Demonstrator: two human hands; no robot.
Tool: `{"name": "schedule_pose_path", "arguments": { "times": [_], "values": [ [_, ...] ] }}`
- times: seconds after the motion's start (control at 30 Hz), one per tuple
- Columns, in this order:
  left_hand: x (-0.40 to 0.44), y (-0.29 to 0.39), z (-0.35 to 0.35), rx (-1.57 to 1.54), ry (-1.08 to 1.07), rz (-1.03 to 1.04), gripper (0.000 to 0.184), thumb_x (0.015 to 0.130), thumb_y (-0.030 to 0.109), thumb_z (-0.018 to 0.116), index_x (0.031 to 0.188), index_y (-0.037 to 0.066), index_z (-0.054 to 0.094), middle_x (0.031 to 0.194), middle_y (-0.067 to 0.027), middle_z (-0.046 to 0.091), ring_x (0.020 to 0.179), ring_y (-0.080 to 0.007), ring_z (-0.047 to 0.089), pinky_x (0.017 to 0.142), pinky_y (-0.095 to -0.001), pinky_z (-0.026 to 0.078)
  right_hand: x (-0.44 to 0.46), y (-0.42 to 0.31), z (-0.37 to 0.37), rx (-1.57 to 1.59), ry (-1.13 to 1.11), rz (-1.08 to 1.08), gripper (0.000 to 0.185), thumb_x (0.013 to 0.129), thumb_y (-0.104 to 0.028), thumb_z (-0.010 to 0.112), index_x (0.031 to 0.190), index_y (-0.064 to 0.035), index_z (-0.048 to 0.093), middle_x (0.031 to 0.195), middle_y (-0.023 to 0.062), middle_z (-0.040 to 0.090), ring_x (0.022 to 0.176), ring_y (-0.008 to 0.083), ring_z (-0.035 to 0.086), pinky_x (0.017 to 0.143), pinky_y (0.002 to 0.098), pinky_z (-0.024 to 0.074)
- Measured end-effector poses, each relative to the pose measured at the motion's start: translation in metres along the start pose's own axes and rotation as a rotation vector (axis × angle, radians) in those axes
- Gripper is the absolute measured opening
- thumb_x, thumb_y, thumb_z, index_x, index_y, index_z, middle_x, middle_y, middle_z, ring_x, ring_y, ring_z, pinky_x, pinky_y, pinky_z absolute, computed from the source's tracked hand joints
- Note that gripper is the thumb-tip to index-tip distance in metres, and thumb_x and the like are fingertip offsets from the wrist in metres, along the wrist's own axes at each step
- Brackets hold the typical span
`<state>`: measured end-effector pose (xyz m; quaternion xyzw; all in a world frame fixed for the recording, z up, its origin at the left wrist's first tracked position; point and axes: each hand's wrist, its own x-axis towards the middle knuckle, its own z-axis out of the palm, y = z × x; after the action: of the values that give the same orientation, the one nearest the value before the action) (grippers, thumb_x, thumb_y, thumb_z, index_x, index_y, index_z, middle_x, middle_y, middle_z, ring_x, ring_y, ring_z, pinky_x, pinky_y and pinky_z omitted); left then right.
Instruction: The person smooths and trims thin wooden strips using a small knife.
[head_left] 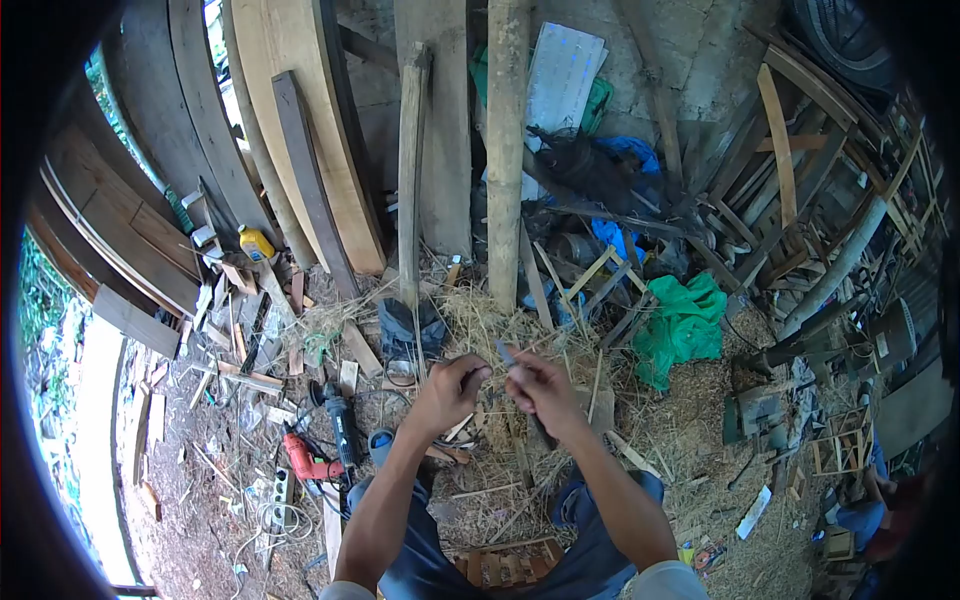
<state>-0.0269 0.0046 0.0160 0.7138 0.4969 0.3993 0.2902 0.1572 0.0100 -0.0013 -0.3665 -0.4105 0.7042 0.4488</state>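
Observation:
My right hand is closed around a knife. Its grey blade sticks out past the fingers towards the upper left, and the dark handle end shows below the palm. To its left, my left hand is curled with thumb and fingertips together. What it pinches, if anything, is too thin or hidden to make out. The two hands are a little apart, in front of my knees. Thin straw-like strips lie scattered on the ground just beyond them.
A grinder, a red power drill and a power strip lie at the left. Boards and a bamboo pole stand ahead. A green plastic bag lies right. Another person is partly visible lower right.

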Motion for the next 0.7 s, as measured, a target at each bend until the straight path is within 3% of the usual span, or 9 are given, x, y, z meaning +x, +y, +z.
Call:
{"name": "schedule_pose_path", "arguments": {
  "times": [0.13, 0.2, 0.33, 0.43, 0.5, 0.53, 0.6, 0.7],
  "values": [
    [0.002, -0.001, -0.001, 0.006, -0.039, 0.008, 0.007, 0.085, 0.005, 0.061, 0.088, -0.001, 0.063, 0.072, -0.0163, 0.063, 0.062, -0.024, 0.061, 0.059, -0.0333, 0.046, 0.01, -0.004, -0.01, 0.019, 0.103, -0.001, 0.023, 0.093, -0.014, 0.058, 0.104, 0.0041, 0.065, 0.068, 0.0006, 0.053, 0.05, 0.0049, 0.039, 0.043, 0.0202, 0.0287],
    [0.001, 0.0, -0.005, -0.046, -0.065, -0.018, 0.006, 0.082, -0.001, 0.059, 0.088, -0.002, 0.061, 0.069, -0.0182, 0.06, 0.057, -0.0298, 0.058, 0.057, -0.0358, 0.045, 0.015, -0.014, -0.028, 0.053, 0.164, -0.048, 0.025, 0.093, -0.015, 0.058, 0.106, 0.0047, 0.064, 0.068, 0.0001, 0.053, 0.05, 0.0048, 0.039, 0.044, 0.02, 0.0284],
    [-0.001, -0.003, -0.007, -0.085, -0.065, -0.017, 0.005, 0.083, 0.0, 0.058, 0.087, -0.003, 0.061, 0.07, -0.0176, 0.061, 0.056, -0.03, 0.057, 0.057, -0.0358, 0.045, 0.018, -0.029, -0.061, 0.185, 0.298, -0.186, 0.029, 0.092, -0.019, 0.06, 0.112, 0.0039, 0.061, 0.068, -0.0009, 0.052, 0.05, 0.0041, 0.039, 0.044, 0.0195, 0.0279],
    [0.0, -0.005, -0.007, -0.065, 0.015, 0.049, 0.008, 0.087, 0.005, 0.059, 0.087, -0.003, 0.06, 0.065, -0.0119, 0.06, 0.055, -0.0235, 0.056, 0.057, -0.0335, 0.045, 0.014, -0.035, -0.063, 0.177, 0.33, -0.197, 0.03, 0.093, -0.02, 0.059, 0.112, 0.0035, 0.06, 0.07, -0.0009, 0.053, 0.05, 0.0034, 0.039, 0.044, 0.0196, 0.028],
    [0.002, 0.0, -0.009, -0.346, 0.022, -0.349, 0.012, 0.092, 0.01, 0.058, 0.09, -0.001, 0.059, 0.068, -0.005, 0.059, 0.062, -0.0144, 0.057, 0.059, -0.0291, 0.046, 0.013, -0.029, -0.057, 0.123, 0.276, -0.147, 0.031, 0.093, -0.023, 0.06, 0.111, 0.0017, 0.061, 0.071, -0.0014, 0.053, 0.051, 0.003, 0.039, 0.044, 0.0198, 0.0289],
    [0.003, -0.002, -0.007, -0.342, 0.032, -0.348, 0.012, 0.092, 0.01, 0.058, 0.09, -0.001, 0.059, 0.068, -0.005, 0.059, 0.062, -0.0144, 0.057, 0.059, -0.0291, 0.046, 0.013, -0.023, -0.053, 0.07, 0.228, -0.092, 0.032, 0.092, -0.026, 0.061, 0.11, -0.0001, 0.062, 0.072, -0.0018, 0.053, 0.051, 0.0026, 0.04, 0.045, 0.02, 0.0298],
    [0.006, -0.011, 0.002, -0.84, 0.114, -0.325, 0.012, 0.094, 0.013, 0.056, 0.095, 0.001, 0.057, 0.074, -0.0018, 0.057, 0.074, -0.0088, 0.057, 0.064, -0.0256, 0.048, 0.014, -0.007, -0.037, -0.054, 0.222, -0.062, 0.032, 0.091, -0.029, 0.063, 0.109, -0.0027, 0.063, 0.073, -0.0019, 0.054, 0.053, 0.0028, 0.042, 0.045, 0.0203, 0.031],
    [0.01, -0.02, 0.013, -0.796, 0.175, -0.268, 0.01, 0.094, 0.011, 0.056, 0.098, 0.002, 0.055, 0.081, -0.0032, 0.059, 0.08, -0.0094, 0.057, 0.068, -0.0254, 0.049, 0.01, -0.004, -0.007, -0.319, 0.196, 0.057, 0.034, 0.087, -0.037, 0.067, 0.105, -0.0084, 0.066, 0.08, -0.0008, 0.058, 0.06, 0.0045, 0.048, 0.049, 0.0221, 0.0362]
  ]
}}
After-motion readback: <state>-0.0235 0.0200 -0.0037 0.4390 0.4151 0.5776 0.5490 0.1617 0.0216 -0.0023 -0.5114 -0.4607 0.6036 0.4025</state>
